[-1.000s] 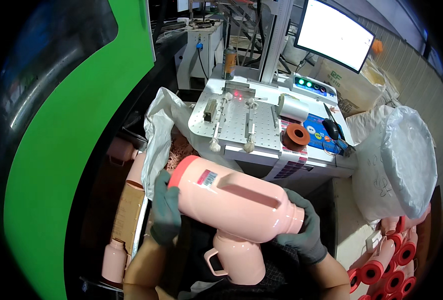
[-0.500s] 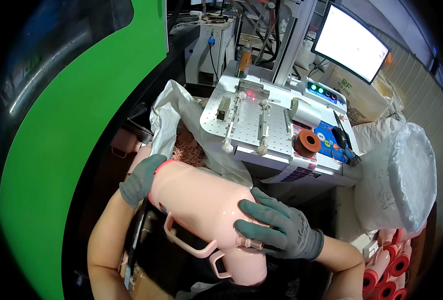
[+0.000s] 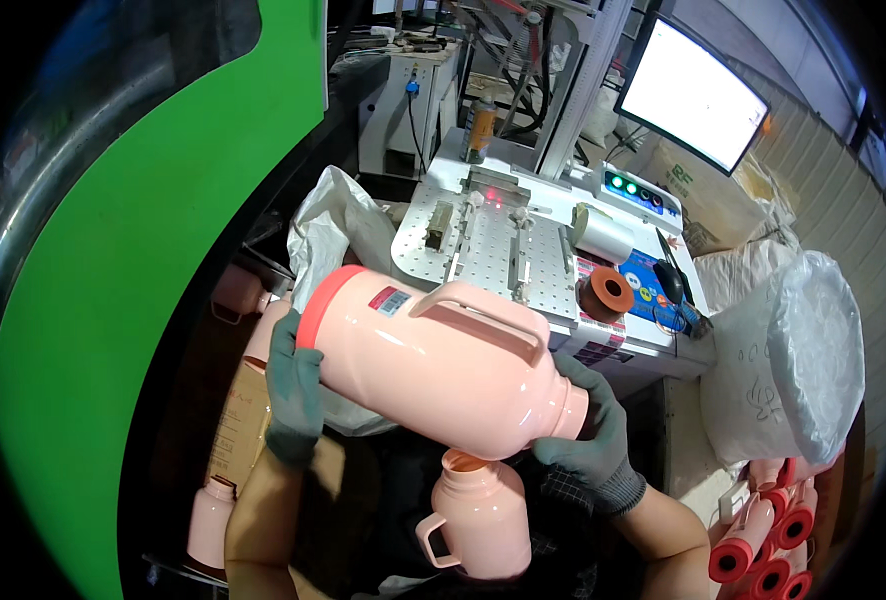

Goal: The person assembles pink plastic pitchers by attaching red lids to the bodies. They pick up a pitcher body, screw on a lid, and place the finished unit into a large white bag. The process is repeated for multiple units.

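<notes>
Pink jug held sideways between left hand and right hand.
Its red base is gripped by the left hand, its neck is clasped by the right, and its handle is turned uppermost. Below, between the hands, a second jug is seen upright; beyond them, a brown roll is set on the white desk.

The jug in front of me is glossy pale pink, with a coral-red base band and a red-and-white label. The gloved hands show grey-green. The desk is white, patterned with rows of small holes; the ring-shaped roll is brown, the curved panel bright green.
</notes>
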`<state>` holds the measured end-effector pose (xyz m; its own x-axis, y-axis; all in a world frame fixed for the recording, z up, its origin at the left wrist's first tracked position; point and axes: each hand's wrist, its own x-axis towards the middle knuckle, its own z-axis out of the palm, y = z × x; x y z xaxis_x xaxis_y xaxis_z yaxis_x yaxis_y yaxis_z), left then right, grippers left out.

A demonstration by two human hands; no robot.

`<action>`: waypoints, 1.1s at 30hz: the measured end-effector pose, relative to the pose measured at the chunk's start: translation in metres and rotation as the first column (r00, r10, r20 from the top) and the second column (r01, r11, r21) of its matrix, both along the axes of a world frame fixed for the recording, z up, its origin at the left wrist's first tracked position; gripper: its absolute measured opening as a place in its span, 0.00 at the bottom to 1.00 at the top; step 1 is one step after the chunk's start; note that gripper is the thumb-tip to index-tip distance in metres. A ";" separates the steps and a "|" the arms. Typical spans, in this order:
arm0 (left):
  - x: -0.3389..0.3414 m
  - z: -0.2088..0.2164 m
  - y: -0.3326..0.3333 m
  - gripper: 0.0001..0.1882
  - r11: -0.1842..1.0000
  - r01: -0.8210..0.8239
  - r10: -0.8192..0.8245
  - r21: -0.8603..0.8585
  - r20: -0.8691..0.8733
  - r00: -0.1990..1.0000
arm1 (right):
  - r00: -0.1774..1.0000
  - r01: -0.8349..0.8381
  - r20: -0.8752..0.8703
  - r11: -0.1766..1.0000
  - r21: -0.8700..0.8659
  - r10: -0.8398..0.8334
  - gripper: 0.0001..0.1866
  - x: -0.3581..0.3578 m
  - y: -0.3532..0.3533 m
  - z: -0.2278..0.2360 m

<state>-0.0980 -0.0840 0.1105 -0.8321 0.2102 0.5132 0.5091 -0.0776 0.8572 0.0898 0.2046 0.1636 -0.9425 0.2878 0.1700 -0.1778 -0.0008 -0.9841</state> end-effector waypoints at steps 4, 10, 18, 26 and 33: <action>-0.005 -0.003 -0.004 0.20 0.997 0.070 -0.075 0.045 0.112 0.991 | 0.999 0.004 0.046 0.999 0.049 -0.007 0.53 0.005 0.002 0.003; -0.039 -0.038 -0.039 0.12 0.927 -0.056 -0.037 -0.370 -0.239 0.970 | 0.942 -0.080 -0.154 0.643 0.761 0.299 0.42 -0.008 -0.005 0.036; -0.061 -0.025 -0.055 0.17 0.688 0.464 -0.483 -0.558 0.125 0.867 | 0.732 0.171 -0.140 0.020 0.985 0.667 0.25 -0.020 -0.032 0.052; -0.029 -0.035 -0.049 0.23 0.923 0.184 -0.303 0.339 0.341 0.890 | 0.967 -0.160 -0.077 0.816 0.556 0.242 0.48 -0.035 -0.004 0.031; -0.029 -0.035 -0.044 0.16 0.898 -0.265 0.097 -0.351 -0.429 0.898 | 0.949 -0.146 -0.122 0.749 0.646 0.291 0.45 -0.027 -0.020 0.012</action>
